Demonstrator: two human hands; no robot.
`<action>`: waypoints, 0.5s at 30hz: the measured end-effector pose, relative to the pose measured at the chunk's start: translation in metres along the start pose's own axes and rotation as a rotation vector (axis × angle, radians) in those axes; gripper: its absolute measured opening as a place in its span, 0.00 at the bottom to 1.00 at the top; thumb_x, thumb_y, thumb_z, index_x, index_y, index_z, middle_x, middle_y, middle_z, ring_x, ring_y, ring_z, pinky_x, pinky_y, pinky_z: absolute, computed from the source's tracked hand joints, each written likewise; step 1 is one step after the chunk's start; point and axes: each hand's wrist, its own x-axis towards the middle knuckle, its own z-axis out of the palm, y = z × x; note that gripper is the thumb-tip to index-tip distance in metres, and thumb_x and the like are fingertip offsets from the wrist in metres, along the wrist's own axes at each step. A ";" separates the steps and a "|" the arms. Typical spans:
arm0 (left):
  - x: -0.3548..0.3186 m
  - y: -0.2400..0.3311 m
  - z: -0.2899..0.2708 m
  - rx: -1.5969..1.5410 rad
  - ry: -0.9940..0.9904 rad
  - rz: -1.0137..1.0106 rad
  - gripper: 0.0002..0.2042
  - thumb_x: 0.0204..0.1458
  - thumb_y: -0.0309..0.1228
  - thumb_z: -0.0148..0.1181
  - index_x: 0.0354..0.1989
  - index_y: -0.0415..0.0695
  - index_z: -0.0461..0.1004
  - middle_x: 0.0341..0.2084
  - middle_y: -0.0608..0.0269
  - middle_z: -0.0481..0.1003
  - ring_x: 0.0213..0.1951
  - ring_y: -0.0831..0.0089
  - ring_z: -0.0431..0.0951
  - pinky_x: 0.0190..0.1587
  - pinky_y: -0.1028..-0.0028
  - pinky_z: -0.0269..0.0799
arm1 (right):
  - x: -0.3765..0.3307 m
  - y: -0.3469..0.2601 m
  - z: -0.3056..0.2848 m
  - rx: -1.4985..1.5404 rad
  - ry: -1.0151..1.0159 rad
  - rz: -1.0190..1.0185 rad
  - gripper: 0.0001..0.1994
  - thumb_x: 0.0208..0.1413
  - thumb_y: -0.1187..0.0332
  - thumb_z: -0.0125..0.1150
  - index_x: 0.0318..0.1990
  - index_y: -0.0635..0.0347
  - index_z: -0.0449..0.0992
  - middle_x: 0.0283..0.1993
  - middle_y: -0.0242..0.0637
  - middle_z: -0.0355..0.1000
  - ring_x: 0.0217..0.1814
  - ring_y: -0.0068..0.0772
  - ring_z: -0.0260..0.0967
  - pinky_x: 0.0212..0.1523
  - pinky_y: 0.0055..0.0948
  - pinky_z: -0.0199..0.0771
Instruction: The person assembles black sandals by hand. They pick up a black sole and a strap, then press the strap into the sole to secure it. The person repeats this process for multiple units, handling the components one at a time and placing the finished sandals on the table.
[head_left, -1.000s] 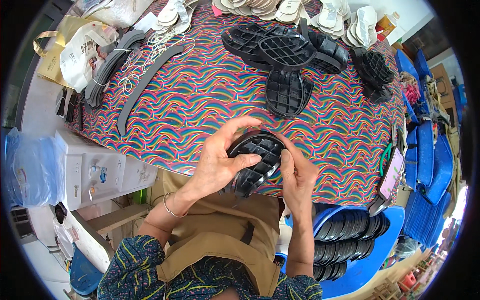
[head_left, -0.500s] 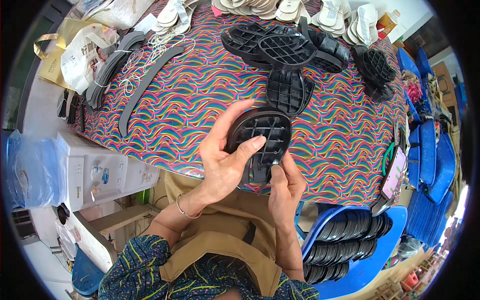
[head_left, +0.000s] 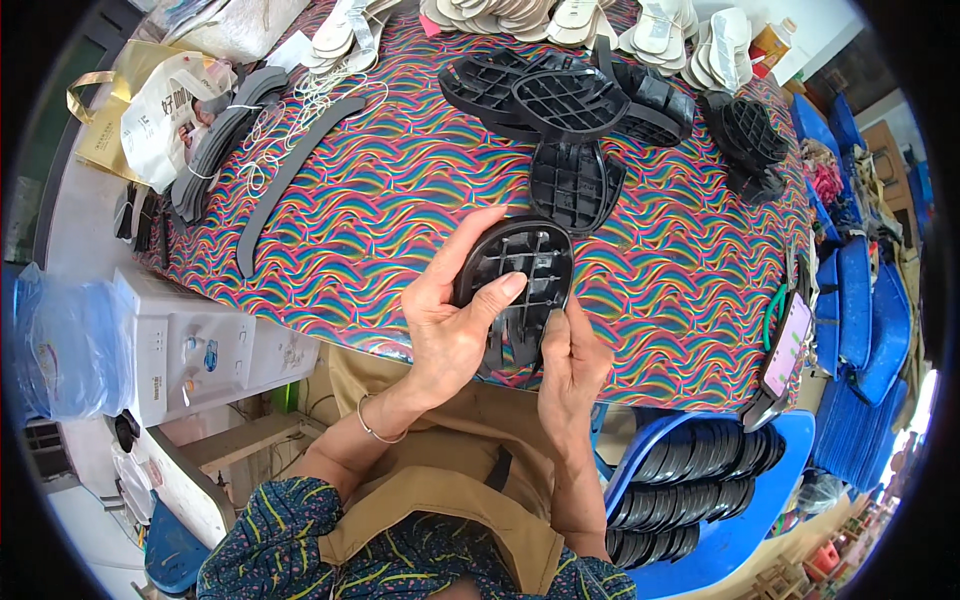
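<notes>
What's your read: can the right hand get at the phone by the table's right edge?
Probably yes: only patterned tablecloth shows between the right hand and the phone, though that hand would first need to release the black sole it holds.

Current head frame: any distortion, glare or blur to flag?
Head view: fisheye bows the patterned tabletop, corners fall to black; head view: bright highlights on the black sole and the stacked soles; head view: far right edge blown out; head view: left hand and right hand look fairly sharp.
</notes>
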 end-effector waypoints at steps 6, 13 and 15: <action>-0.009 -0.002 -0.003 -0.101 -0.081 -0.109 0.27 0.51 0.16 0.63 0.63 0.35 0.66 0.48 0.59 0.76 0.48 0.77 0.76 0.53 0.76 0.71 | 0.019 -0.014 -0.012 -0.200 -0.014 -0.010 0.14 0.67 0.72 0.50 0.51 0.74 0.77 0.29 0.28 0.71 0.32 0.14 0.60 0.32 0.20 0.66; -0.011 -0.006 -0.010 -0.120 -0.151 -0.142 0.28 0.52 0.17 0.64 0.63 0.37 0.66 0.50 0.60 0.76 0.48 0.78 0.76 0.53 0.77 0.71 | 0.033 -0.002 -0.016 -0.142 -0.021 -0.200 0.13 0.61 0.76 0.58 0.52 0.68 0.78 0.30 0.47 0.78 0.27 0.18 0.69 0.28 0.24 0.70; -0.010 -0.007 -0.015 -0.099 -0.195 -0.153 0.28 0.51 0.17 0.64 0.63 0.36 0.66 0.50 0.60 0.76 0.49 0.78 0.76 0.54 0.76 0.71 | 0.034 -0.006 -0.019 -0.229 -0.038 -0.244 0.13 0.59 0.76 0.61 0.50 0.69 0.78 0.31 0.46 0.78 0.27 0.22 0.72 0.29 0.26 0.71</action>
